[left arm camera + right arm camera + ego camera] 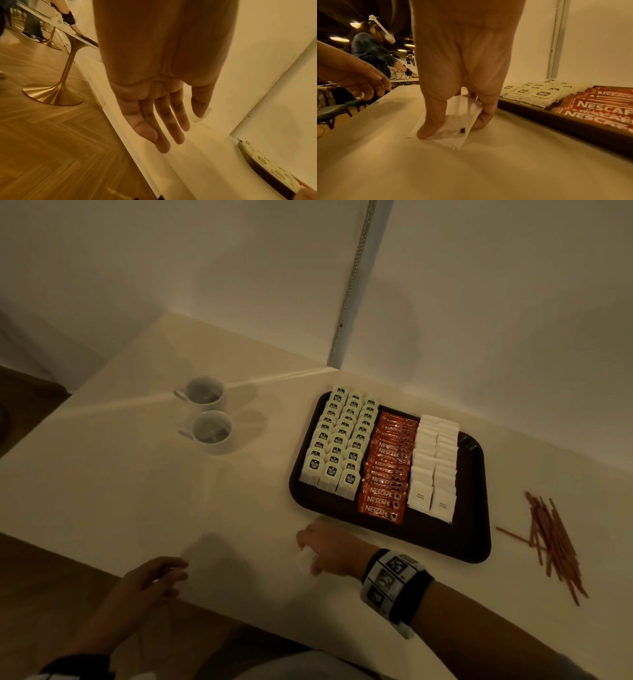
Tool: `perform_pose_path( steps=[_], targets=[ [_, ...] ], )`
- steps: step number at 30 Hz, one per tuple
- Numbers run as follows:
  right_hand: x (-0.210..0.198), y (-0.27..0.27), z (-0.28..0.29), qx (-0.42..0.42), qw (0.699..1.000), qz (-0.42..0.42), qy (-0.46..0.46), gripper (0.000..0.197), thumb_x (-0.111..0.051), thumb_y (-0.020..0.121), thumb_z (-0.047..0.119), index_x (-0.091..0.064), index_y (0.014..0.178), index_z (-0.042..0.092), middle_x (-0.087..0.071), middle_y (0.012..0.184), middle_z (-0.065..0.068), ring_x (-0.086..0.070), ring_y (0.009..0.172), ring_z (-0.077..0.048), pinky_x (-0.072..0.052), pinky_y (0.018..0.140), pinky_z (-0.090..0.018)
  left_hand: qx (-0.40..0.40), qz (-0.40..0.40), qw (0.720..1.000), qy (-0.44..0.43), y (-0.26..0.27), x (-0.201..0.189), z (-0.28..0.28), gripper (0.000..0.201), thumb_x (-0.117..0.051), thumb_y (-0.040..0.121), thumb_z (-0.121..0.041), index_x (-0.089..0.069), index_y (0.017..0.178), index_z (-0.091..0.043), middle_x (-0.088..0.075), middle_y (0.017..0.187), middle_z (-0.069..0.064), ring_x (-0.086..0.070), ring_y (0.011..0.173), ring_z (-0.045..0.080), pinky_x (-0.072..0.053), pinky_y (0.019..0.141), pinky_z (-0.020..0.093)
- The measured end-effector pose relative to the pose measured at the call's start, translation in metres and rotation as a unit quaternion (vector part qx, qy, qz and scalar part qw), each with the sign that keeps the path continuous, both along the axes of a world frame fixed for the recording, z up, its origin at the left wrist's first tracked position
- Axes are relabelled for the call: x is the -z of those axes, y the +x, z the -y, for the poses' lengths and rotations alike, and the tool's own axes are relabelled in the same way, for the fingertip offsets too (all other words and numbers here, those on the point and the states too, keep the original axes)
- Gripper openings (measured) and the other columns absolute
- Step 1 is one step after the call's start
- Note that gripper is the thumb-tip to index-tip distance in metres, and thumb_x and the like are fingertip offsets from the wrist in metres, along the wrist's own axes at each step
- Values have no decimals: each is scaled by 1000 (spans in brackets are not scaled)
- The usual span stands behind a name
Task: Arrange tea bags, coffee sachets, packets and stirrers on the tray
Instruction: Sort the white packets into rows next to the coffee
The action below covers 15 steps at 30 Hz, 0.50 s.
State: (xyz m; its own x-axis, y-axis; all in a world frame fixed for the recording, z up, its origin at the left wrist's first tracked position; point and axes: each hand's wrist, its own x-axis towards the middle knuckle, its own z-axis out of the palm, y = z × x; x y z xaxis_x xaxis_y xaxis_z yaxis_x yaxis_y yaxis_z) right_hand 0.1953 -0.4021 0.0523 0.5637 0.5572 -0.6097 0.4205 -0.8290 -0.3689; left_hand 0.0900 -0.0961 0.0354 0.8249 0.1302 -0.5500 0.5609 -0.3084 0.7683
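Note:
A dark tray [472, 542] on the white table holds rows of tea bags [337, 446], red coffee sachets [387, 470] and white sugar packets [433, 463]. Left of the tray's near corner, my right hand [320, 546] pinches a white packet [458, 121] between thumb and fingers, its lower edge touching the tabletop. My left hand [154, 580] hovers at the table's near edge, fingers [164, 121] straight, holding nothing. A loose pile of red-brown stirrers [555, 539] lies on the table right of the tray.
Two white cups [205, 414] stand on the table left of the tray. Walls close the table's far side and right. Beyond the table's left edge are a wooden floor, a gold pedestal table [54, 94] and another person [371, 54].

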Motion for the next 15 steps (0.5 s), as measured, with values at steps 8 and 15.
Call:
perform_pose_path(
  steps=[8, 15],
  targets=[
    [-93, 38, 10, 107, 974, -44, 195, 36, -61, 89, 16, -49, 122, 14, -50, 114, 2, -48, 94, -5, -39, 74, -17, 111, -2, 972, -205, 97, -74, 96, 71, -67, 58, -73, -64, 111, -26, -71, 106, -6, -69, 95, 20, -55, 81, 39],
    [-152, 53, 54, 230, 923, 59, 303, 46, -78, 73, 21, -52, 111, 23, -61, 103, 11, -57, 91, 4, -49, 77, -17, 195, -59, 886, -416, 167, -134, 194, 36, -72, 76, -34, -70, 108, -17, -65, 107, 10, -62, 96, 23, -48, 83, 38]
  ],
)
